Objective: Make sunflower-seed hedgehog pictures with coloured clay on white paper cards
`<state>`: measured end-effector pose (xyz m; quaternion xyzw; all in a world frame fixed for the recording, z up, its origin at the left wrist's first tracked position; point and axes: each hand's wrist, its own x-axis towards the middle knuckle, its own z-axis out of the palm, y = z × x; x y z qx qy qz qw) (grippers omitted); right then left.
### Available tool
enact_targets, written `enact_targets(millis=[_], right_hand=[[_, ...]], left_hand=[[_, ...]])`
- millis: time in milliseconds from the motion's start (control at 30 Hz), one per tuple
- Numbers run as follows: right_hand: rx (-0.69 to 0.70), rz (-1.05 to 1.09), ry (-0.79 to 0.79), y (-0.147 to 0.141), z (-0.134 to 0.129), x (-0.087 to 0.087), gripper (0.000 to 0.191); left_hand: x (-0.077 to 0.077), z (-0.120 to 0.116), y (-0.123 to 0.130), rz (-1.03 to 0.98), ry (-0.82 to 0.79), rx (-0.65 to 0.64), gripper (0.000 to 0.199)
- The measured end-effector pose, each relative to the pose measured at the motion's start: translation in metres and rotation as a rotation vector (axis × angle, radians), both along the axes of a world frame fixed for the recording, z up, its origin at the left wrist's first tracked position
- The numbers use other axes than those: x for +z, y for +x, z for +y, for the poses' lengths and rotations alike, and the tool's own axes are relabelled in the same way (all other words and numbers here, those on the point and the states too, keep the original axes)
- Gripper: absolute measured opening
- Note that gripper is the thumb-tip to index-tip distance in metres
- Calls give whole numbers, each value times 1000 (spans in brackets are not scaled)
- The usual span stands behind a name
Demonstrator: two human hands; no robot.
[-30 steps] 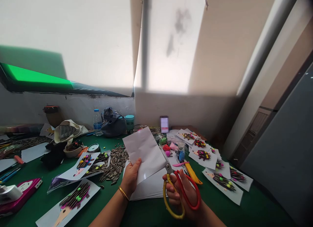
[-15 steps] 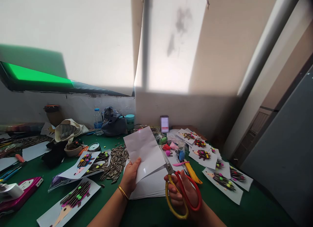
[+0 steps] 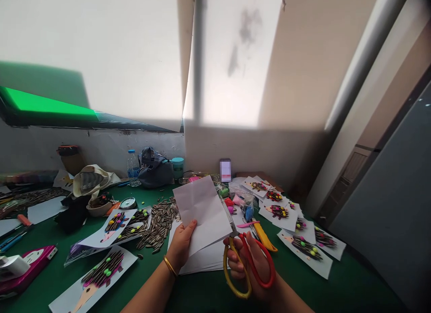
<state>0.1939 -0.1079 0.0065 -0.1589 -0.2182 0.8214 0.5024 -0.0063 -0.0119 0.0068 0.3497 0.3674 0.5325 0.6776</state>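
Note:
A white sheet of paper [image 3: 202, 209] is gripped near its lower left edge by my left hand [image 3: 182, 243], thumb on top. My right hand [image 3: 247, 261] holds scissors [image 3: 266, 284] with one red and one yellow handle loop. The blades point up and away along the sheet's right edge, partly hidden by it. Below the held sheet, a stack of white paper [image 3: 205, 261] lies on the green table. Sunflower seeds [image 3: 157, 223] are heaped left of the sheet.
Hedgehog pictures [image 3: 305, 250] lie at the right, and more [image 3: 103, 275] at the left. A yellow cutter [image 3: 264, 236] lies beyond the scissors. A phone [image 3: 225, 170], bag [image 3: 155, 171] and bottle [image 3: 134, 169] stand along the wall.
The held sheet has shifted slightly right and turned a little. The scissors have moved slightly left, their blades now closer against the sheet's right edge.

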Motion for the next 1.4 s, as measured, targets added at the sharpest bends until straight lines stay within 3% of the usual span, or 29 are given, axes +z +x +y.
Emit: enact_targets(millis=[433, 867, 1067, 1400], right_hand=[[12, 95, 19, -3, 8, -9, 60], [38, 2, 136, 4, 3, -6, 60], [25, -19, 157, 4, 4, -13, 64], [129, -78, 279, 7, -1, -11, 57]], left_hand=[[-2, 0, 1, -15, -16, -29, 37], [-7, 5, -4, -58, -56, -79, 32], [-7, 4, -6, -156, -33, -114, 38], [0, 4, -15, -271, -39, -136, 47]])
